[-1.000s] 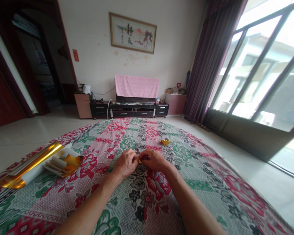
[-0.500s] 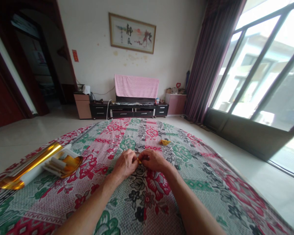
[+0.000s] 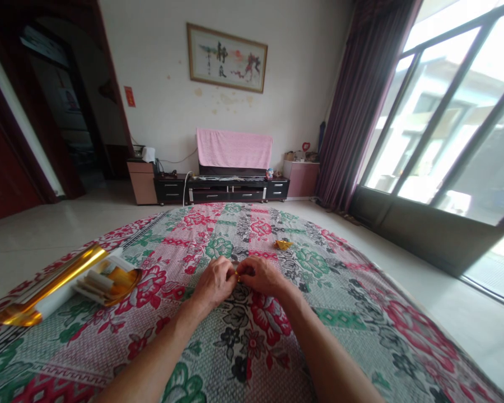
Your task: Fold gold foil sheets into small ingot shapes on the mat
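My left hand and my right hand meet over the middle of the flowered cloth. Both are closed, their fingertips pinching a small piece of gold foil paper between them. Most of that piece is hidden by the fingers, so its shape does not show. Beyond my right hand, a folded gold paper ingot rests on the cloth.
At the left lie a roll of gold foil paper and a stack of white and gold papers. The flowered cloth covers the rounded surface before me. A low black cabinet stands against the far wall.
The hands stay in nearly the same place. Only a slight shift of the fingers and the gold paper between them shows.
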`<state>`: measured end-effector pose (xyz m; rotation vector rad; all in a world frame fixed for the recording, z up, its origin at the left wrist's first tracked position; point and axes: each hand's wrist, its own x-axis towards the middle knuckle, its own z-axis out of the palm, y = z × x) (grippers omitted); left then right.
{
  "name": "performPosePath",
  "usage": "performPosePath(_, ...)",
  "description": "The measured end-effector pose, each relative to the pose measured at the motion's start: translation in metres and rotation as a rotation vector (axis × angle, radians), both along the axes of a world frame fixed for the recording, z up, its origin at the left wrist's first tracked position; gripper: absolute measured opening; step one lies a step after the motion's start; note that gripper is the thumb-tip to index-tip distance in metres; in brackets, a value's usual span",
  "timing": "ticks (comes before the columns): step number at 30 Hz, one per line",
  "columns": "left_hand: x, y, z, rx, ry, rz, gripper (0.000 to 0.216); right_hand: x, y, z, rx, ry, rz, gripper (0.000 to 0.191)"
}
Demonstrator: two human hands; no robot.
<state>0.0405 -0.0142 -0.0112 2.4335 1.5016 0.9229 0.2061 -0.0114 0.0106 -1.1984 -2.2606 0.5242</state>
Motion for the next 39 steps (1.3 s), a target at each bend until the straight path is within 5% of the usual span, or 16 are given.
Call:
performPosePath(24,-0.0027,0.0031,-0.0027,-0.009,-0.043,-0.02,0.016,0.0064,0.0069,-0.0004,0.07,-0.027,0.146,0.027)
performPosePath(39,-0.0016,0.0028,-0.0036,0.016,-0.004,0.002,0.014,0.0026,0.0078,-0.0035,0.057,-0.033,0.078,0.028)
